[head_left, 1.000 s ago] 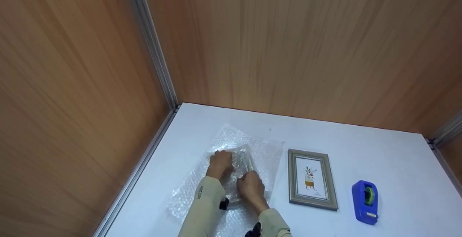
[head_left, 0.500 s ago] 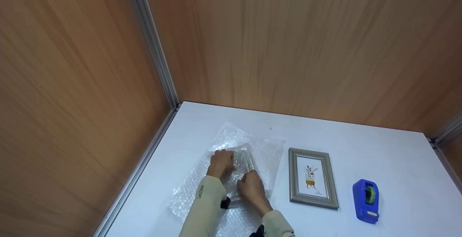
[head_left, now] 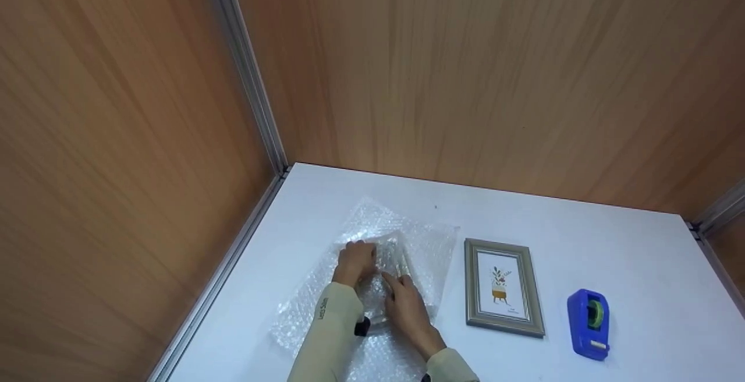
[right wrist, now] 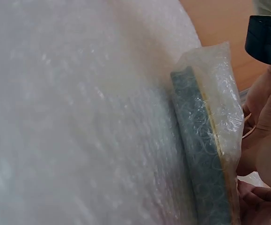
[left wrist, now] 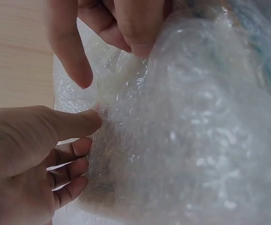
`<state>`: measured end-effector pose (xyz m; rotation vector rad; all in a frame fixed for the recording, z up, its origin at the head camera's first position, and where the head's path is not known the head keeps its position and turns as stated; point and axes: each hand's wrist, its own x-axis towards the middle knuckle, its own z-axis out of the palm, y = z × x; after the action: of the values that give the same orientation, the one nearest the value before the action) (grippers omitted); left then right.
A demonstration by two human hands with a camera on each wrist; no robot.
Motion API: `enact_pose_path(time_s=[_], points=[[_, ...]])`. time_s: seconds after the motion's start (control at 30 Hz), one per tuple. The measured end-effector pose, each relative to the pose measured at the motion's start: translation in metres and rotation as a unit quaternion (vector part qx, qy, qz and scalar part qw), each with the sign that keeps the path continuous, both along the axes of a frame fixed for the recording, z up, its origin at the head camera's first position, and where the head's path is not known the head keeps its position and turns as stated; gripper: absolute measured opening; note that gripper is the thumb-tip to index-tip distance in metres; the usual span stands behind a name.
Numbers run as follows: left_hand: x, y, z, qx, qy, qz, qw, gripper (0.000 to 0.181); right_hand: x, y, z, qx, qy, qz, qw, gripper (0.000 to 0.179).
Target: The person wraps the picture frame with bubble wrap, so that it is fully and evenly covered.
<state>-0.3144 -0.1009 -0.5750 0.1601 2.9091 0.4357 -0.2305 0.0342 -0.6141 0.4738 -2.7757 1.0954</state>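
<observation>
A white table is meeting wooden panels at its back edge. Dark letters, too small to read surely, are running along the left sleeve. Toward the table's left edge, a wrapped package is lying on bubble wrap; the left hand is pinching its side and partly covering it. Whether the right hand over it is gripping, one cannot tell. Toward the right edge, a picture frame, then a tape dispenser are lying.
</observation>
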Motion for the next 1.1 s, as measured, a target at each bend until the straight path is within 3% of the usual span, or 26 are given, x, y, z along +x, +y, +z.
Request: enact_pose_path(time_s=[0.13,0.27,0.37,0.47,0.6,0.7,0.9,1.1], points=[[0.002,-0.001,0.0,0.002,0.007,-0.004,1.0,0.009,0.0,0.0,-0.001,-0.003,-0.019,0.028,0.9994,0.036],[0.004,-0.001,0.0,0.005,0.009,-0.005,0.9999,0.013,-0.002,-0.004,-0.002,-0.071,-0.103,-0.003,0.9922,0.026],[0.005,-0.001,0.0,0.006,0.012,-0.006,0.9999,0.012,-0.002,-0.007,-0.002,-0.098,-0.131,-0.033,0.986,0.03],[0.005,0.0,0.001,0.01,0.019,-0.008,0.9997,0.013,0.0,-0.008,-0.002,-0.039,-0.07,-0.022,0.9965,0.031],[0.003,-0.001,0.001,0.021,0.016,-0.002,0.9997,0.016,0.004,-0.007,0.0,0.016,0.0,0.003,0.9999,0.033],[0.002,-0.001,0.0,0.028,0.008,0.004,0.9996,0.018,0.005,-0.005,0.003,0.017,0.001,0.018,0.9997,0.035],[0.001,-0.004,-0.004,0.023,0.031,-0.008,0.9992,0.021,0.007,0.0,0.008,-0.029,-0.078,0.037,0.9959,0.04],[0.004,-0.005,-0.004,0.035,0.029,-0.004,0.999,0.022,0.005,0.004,0.01,-0.109,-0.148,0.058,0.9812,0.043]])
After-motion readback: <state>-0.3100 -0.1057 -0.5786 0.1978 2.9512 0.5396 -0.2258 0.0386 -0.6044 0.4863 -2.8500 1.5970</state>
